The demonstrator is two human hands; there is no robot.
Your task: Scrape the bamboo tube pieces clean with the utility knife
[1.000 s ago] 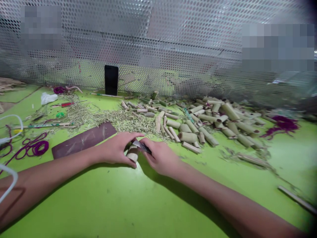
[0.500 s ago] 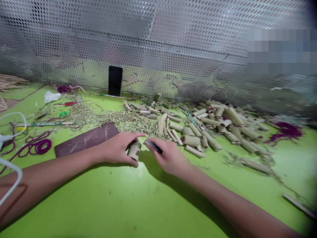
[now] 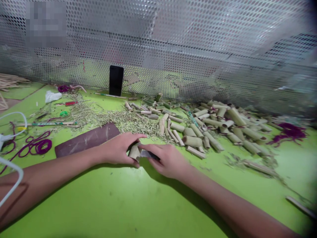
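Note:
Between the thumb and fingers of my left hand (image 3: 120,148) is a short bamboo tube (image 3: 134,152), held low over the green table. My right hand (image 3: 170,160) is closed around a knife (image 3: 150,154) with a dark handle; part of the handle is hidden in the fingers. The grey blade meets the right end of the tube. My right fingertips come close to that end too, and I cannot tell whether they touch it. Behind my left wrist lies a brown sheet (image 3: 86,140) with pale scratches, perhaps sandpaper.
Bamboo shavings (image 3: 123,122) lie beyond my hands. A heap of bamboo pieces (image 3: 223,124) spreads to the right. A phone (image 3: 116,80) leans on the perforated metal screen (image 3: 158,43). Purple cord (image 3: 43,146), a red screwdriver (image 3: 71,103) and a white cable (image 3: 15,185) are at left.
My right hand has moved slightly down and turned, bringing the knife blade from just off the bamboo tube onto its right end. My left hand keeps its hold almost unmoved.

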